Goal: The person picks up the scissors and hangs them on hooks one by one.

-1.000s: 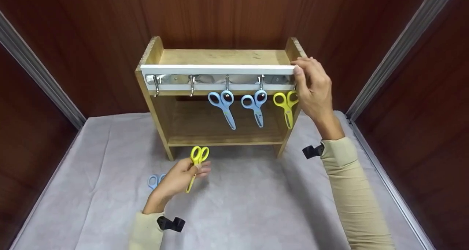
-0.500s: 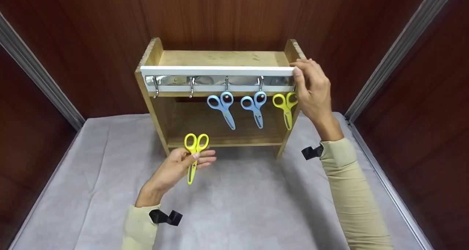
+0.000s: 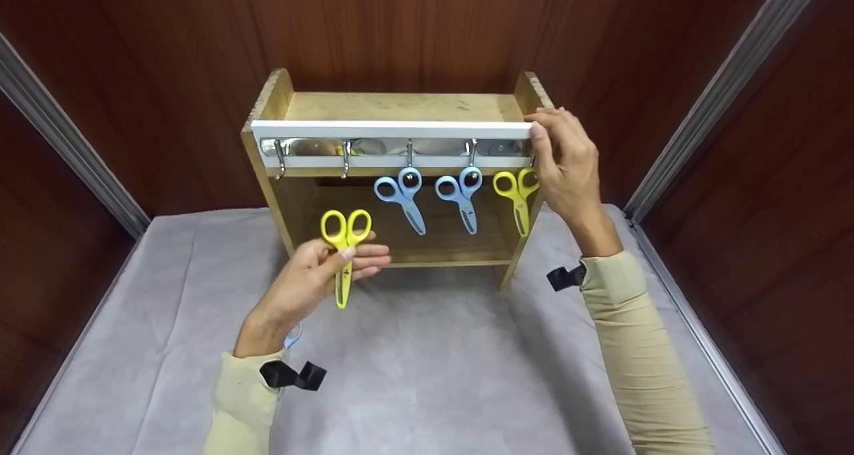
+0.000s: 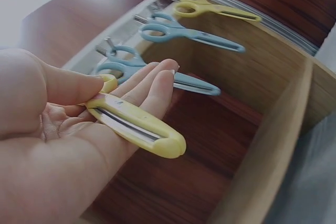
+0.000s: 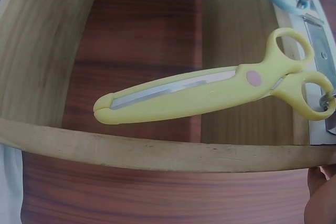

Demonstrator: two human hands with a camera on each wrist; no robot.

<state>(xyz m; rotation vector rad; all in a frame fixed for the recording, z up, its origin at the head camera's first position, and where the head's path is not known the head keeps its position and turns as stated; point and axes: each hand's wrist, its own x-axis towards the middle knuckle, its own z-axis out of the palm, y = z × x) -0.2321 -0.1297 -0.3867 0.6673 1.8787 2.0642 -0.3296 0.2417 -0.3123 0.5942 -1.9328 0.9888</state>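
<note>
My left hand (image 3: pixel 300 281) pinches a pair of yellow scissors (image 3: pixel 343 285) under the thumb, handles up and blade tip down, in front of the shelf's left half. The other fingers stretch out behind it. My right hand (image 3: pixel 570 165) grips the right end of a white hook rail (image 3: pixel 393 129), thumb on its front. From the rail's hooks hang blue scissors (image 3: pixel 408 205), a second blue pair (image 3: pixel 466 205) and, beside my right hand, yellow scissors (image 5: pixel 184 95). The two leftmost hooks, one of them a metal hook (image 3: pixel 345 158), carry nothing.
The rail runs along the front of a wooden shelf unit (image 3: pixel 400 105) against a brown panelled wall (image 3: pixel 400 28). Another blue pair of scissors (image 3: pixel 292 335) lies on the grey cloth (image 3: pixel 427 375), mostly hidden by my left wrist. Metal-edged panels stand at both sides.
My left hand has risen with the yellow scissors from near the cloth toward the rail and turned them more upright, facing me. My right hand keeps its grip on the rail's end.
</note>
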